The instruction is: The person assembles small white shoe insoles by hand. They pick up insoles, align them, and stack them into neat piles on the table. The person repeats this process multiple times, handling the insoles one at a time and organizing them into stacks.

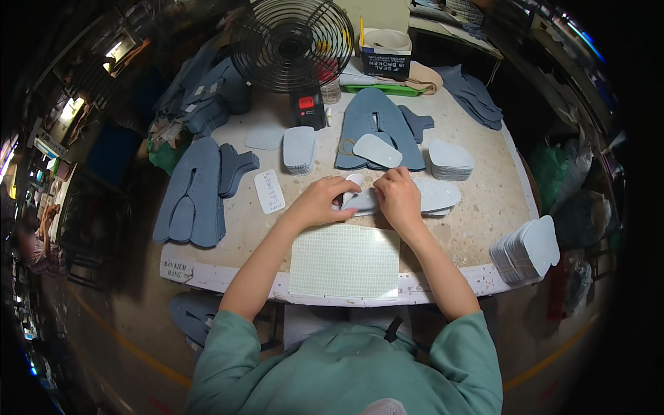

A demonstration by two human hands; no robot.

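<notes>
My left hand (322,201) pinches a thin pale cut piece (353,184) between thumb and fingers, its edge lifted and curled. My right hand (400,199) is closed just beside it, knuckles up; what its fingertips hold is hidden. Under and between both hands lies a flat stack of pale grey shoe pieces (438,195), reaching out to the right past my right hand. Close in front of my hands, a sheet of small printed labels (344,263) lies flat at the table's near edge.
A black fan (290,52) stands at the back, beside a dark bucket (385,59). Blue-grey shoe uppers (190,197) are stacked left, more uppers (373,111) behind my hands. Piles of pale pieces (299,151) stand around, one bundle (526,249) at the right table edge (477,282).
</notes>
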